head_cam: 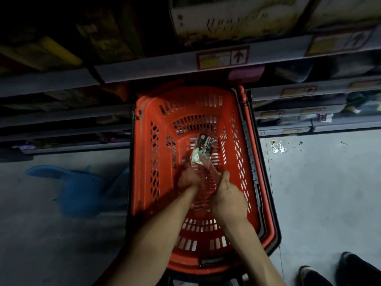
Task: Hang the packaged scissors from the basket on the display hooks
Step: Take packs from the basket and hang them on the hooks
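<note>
An orange plastic basket (237,112) stands on the floor in front of low shelves. Both my arms reach down into it. A packaged pair of scissors (203,150) in a clear sleeve with a printed card lies slanted at the basket's bottom. My left hand (188,179) is closed on the package's near left end. My right hand (226,195) is beside it on the right, palm turned inward, thumb touching the clear wrapping's near end. No display hooks are in view.
Grey store shelves (165,67) with price labels run across the top, holding dim boxes and goods. A blue plastic object (82,190) lies on the floor left of the basket. Dark shoes (329,271) stand at the bottom right. Small litter (277,146) is on the grey floor.
</note>
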Demonstrator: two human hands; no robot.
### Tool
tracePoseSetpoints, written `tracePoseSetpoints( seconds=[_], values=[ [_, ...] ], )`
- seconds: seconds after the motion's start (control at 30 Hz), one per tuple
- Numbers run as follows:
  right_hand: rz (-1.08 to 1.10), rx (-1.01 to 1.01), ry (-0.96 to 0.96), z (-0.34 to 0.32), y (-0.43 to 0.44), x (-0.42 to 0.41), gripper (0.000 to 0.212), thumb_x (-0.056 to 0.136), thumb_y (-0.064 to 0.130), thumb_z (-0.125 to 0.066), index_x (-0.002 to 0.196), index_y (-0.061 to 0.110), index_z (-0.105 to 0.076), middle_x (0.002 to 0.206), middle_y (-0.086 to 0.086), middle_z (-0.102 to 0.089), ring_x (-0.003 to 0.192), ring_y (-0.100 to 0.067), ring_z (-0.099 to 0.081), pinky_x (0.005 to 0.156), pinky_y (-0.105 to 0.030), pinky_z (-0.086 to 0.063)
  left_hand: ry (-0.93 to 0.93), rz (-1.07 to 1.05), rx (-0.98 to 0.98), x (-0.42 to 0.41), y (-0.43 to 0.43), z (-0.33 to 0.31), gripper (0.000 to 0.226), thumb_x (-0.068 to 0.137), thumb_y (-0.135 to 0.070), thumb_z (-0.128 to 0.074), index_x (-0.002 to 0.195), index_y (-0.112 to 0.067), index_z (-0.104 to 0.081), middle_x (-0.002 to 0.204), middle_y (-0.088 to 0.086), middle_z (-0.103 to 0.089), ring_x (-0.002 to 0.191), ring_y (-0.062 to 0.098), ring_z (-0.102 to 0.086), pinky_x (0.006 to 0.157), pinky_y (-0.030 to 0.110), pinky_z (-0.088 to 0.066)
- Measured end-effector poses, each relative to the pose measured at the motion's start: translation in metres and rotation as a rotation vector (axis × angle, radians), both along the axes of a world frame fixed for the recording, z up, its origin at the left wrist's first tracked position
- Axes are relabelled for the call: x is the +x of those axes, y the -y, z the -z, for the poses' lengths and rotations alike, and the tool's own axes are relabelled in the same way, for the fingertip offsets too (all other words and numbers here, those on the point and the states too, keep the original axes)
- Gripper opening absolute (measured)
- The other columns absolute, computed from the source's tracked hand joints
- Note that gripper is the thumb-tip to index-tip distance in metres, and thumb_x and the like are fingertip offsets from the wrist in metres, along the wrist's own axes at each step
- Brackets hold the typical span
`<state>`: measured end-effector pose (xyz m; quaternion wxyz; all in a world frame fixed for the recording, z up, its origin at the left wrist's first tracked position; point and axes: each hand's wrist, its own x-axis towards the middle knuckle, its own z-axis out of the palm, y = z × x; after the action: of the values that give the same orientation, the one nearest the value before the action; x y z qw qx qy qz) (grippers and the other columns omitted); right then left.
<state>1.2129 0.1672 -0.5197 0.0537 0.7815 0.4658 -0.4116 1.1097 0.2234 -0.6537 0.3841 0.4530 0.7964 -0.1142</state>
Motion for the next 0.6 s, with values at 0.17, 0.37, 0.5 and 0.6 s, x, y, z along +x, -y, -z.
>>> tracePoseSetpoints(
  seconds=[0.17,0.37,0.5,0.6],
  values=[
    [0.161,0.168,-0.119,-0.031,-0.006,0.006,0.044,0.093,0.024,-0.056,0.137,0.022,-0.05,0.105,-0.011,-0.074,0.098,-0.038,-0.071,0.076,-0.041,-0.052,0.279,-0.043,-0.012,-0.007,-0.01,-0.036,0.032,0.105,-0.02,-0.058,0.131,-0.007,-0.069,0.131,0.019,-0.07,0.123,0.035,-0.067,0.093,0.034,-0.05],
    [0.342,0.41,-0.212,-0.084,0.0,0.013,0.037,0.102,0.026,-0.056,0.138,0.029,-0.059,0.105,-0.001,-0.079,0.095,-0.026,-0.074,0.078,-0.036,-0.057,0.64,-0.177,0.178,-0.03,-0.013,-0.119,0.023,0.104,-0.009,-0.061,0.124,-0.01,-0.071,0.116,0.005,-0.075,0.104,0.019,-0.067,0.083,0.022,-0.054],
    [0.531,0.501,-0.251,-0.119,0.011,0.01,0.026,0.101,0.032,-0.053,0.123,0.033,-0.066,0.091,0.006,-0.078,0.077,-0.013,-0.073,0.074,-0.04,-0.061,0.972,-0.29,0.072,-0.045,-0.015,-0.193,0.02,0.107,-0.017,-0.055,0.121,-0.022,-0.069,0.117,0.006,-0.078,0.09,0.014,-0.076,0.074,0.023,-0.06],
    [0.648,0.557,-0.243,-0.145,0.02,0.0,0.029,0.102,0.036,-0.052,0.129,0.038,-0.061,0.09,0.014,-0.074,0.078,-0.008,-0.073,0.077,-0.04,-0.062,1.141,-0.252,0.014,-0.059,-0.019,-0.243,0.022,0.109,-0.02,-0.051,0.124,-0.023,-0.066,0.113,0.003,-0.079,0.089,0.018,-0.078,0.077,0.03,-0.064]
  ],
)
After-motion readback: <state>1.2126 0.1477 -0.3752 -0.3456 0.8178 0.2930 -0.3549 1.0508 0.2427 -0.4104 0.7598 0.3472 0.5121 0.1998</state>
